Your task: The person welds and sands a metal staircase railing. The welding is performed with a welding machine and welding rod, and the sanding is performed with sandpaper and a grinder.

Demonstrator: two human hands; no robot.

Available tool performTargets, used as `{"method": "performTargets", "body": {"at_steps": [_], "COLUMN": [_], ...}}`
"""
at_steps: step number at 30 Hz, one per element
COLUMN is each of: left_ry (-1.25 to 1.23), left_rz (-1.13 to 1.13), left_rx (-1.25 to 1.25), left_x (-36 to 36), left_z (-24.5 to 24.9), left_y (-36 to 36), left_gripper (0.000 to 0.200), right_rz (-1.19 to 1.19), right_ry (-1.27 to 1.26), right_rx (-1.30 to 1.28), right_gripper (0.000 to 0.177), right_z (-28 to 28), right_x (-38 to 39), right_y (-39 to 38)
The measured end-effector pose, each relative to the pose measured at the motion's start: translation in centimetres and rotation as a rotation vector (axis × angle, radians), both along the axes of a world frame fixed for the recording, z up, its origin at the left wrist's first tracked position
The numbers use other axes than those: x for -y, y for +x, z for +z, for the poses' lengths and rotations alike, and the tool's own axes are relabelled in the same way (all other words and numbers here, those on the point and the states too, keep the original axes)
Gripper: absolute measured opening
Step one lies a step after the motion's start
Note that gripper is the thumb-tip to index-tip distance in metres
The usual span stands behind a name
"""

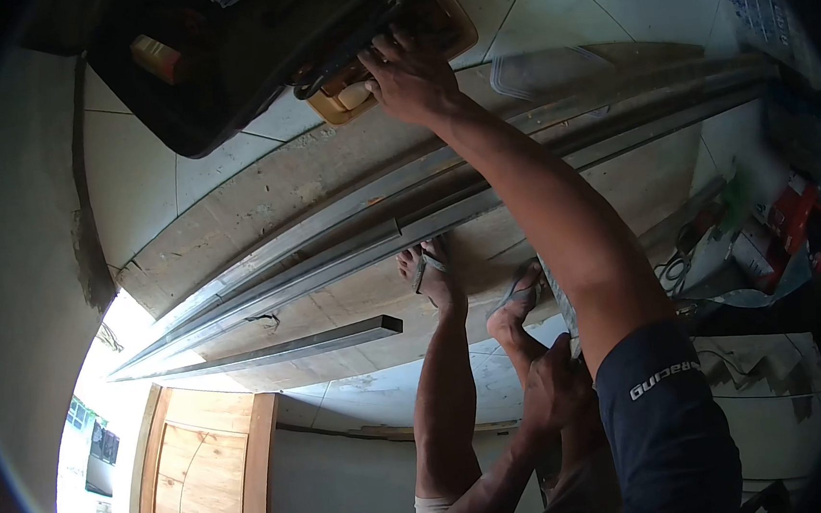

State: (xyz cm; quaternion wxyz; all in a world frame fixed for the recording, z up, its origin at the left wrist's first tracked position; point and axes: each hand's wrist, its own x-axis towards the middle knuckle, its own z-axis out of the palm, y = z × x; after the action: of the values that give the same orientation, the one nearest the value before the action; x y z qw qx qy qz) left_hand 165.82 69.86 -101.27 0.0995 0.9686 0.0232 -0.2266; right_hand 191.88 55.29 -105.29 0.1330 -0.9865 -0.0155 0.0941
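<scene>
Right arm (561, 206), foremost, crosses the bars (455, 211); right hand (413, 81), fingers half-spread, overlies the near long edge of the tray (462, 23); left hand (556, 388), farther away, curled. Neither grip discernible.

Left of the right hand's (378, 66) fingers, the dark bin (215, 98) blocks the way; right of them, a hand could pass over the floor tiles (555, 9). Nearer the body, long metal bars (333, 248) and feet (431, 266) obstruct.
</scene>
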Motion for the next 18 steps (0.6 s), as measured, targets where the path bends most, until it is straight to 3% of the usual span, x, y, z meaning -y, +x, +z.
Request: {"method": "performTargets", "body": {"at_steps": [2, 4, 6, 8, 12, 14, 18], "left_ry": [0.009, 0.044, 0.005, 0.03, -0.049, -0.084, -0.157], "left_rz": [0.056, 0.095, 0.253, 0.064, 0.195, 0.24, 0.331], "left_rx": [0.032, 0.057, -0.1, 0.074, 0.024, -0.026, -0.042], "left_x": [-2.2, -3.2, -2.5, -2.6, -2.0, -1.6, -1.6], "left_z": [-6.6, -7.1, -6.2, -6.2, -5.4, -4.4, -4.2], "left_y": [-4.2, -4.3, -4.1, -4.2, -3.5, -3.0, -3.2], "left_gripper": [0.034, 0.033, 0.032, 0.033, 0.034, 0.036, 0.04], "right_rz": [-0.025, -0.033, -0.045, -0.098, -0.187, -0.19, -0.165], "right_ry": [-0.027, -0.05, -0.064, -0.096, -0.178, -0.094, 0.059], "right_rx": [0.188, 0.08, -0.022, -0.11, 0.102, -0.033, 0.021], "right_gripper": [0.041, 0.041, 0.042, 0.045, 0.047, 0.05, 0.053], "right_z": [-1.4, -0.5, 0.1, 0.5, 0.5, 0.9, 1.3], "right_x": [-0.2, -0.5, -1.8, -2.6, -3.8, -3.9, -3.0], "right_y": [-0.7, -0.1, 0.2, 0.8, 0.4, 0.2, -1.4]}}
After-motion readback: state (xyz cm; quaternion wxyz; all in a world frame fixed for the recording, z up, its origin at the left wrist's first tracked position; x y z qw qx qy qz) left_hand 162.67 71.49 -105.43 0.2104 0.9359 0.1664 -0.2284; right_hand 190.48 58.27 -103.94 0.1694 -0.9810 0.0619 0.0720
